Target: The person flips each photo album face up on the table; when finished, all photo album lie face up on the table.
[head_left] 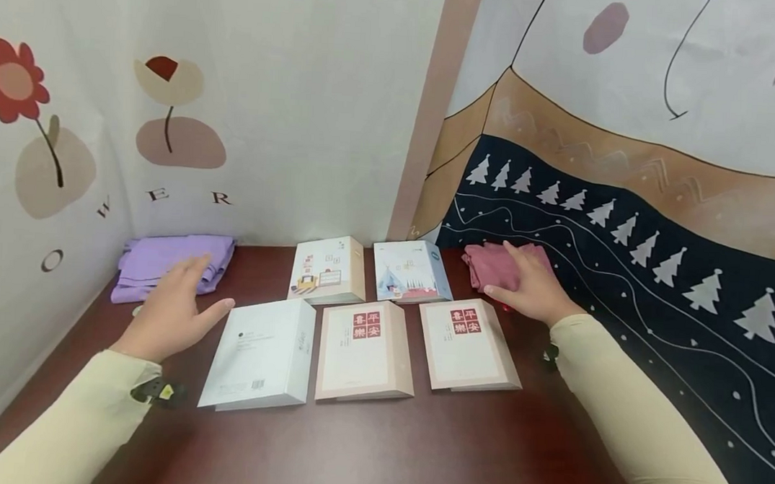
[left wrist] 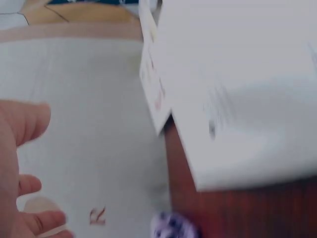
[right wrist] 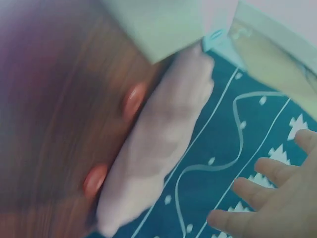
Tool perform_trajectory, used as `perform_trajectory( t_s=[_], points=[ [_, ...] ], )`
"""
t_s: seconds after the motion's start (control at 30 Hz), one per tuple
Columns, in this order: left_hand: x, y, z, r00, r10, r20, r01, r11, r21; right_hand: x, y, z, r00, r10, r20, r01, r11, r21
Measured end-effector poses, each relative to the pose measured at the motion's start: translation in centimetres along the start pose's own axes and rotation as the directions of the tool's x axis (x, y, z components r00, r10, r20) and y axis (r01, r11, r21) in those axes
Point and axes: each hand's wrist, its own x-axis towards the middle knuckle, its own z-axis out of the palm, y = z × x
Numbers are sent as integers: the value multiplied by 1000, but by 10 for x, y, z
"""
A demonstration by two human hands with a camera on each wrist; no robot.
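My left hand (head_left: 174, 311) is held with fingers extended and thumb spread, between a folded purple cloth (head_left: 141, 264) and a white wedge-shaped booklet (head_left: 259, 352) with small print and a barcode. Nothing is in its grasp. In the left wrist view the fingers (left wrist: 30, 121) show at the left edge, apart from the white booklet (left wrist: 247, 114). My right hand (head_left: 536, 288) overlaps a folded pink cloth (head_left: 490, 267) in the head view, its fingers spread. The right wrist view shows that hand (right wrist: 277, 198) apart from the pink cloth (right wrist: 158, 134).
Two booklets with red square print (head_left: 356, 356) (head_left: 467, 350) stand right of the white one. Behind are two illustrated booklets (head_left: 324, 272) (head_left: 408, 272). Small red round objects (right wrist: 133, 99) lie beside the pink cloth. Printed curtains (head_left: 315, 123) border the dark red table (head_left: 352, 450).
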Motion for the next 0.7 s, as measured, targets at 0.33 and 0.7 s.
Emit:
perform_trajectory(
  t_s=[0.33, 0.7],
  points=[
    [26, 47, 34, 998, -15, 65, 29, 978, -209, 24, -44, 30, 988, -41, 149, 9, 978, 207],
    [66, 93, 90, 993, -50, 109, 95, 878, -470, 60, -63, 54, 956, 46, 288, -119, 963, 243]
  ],
)
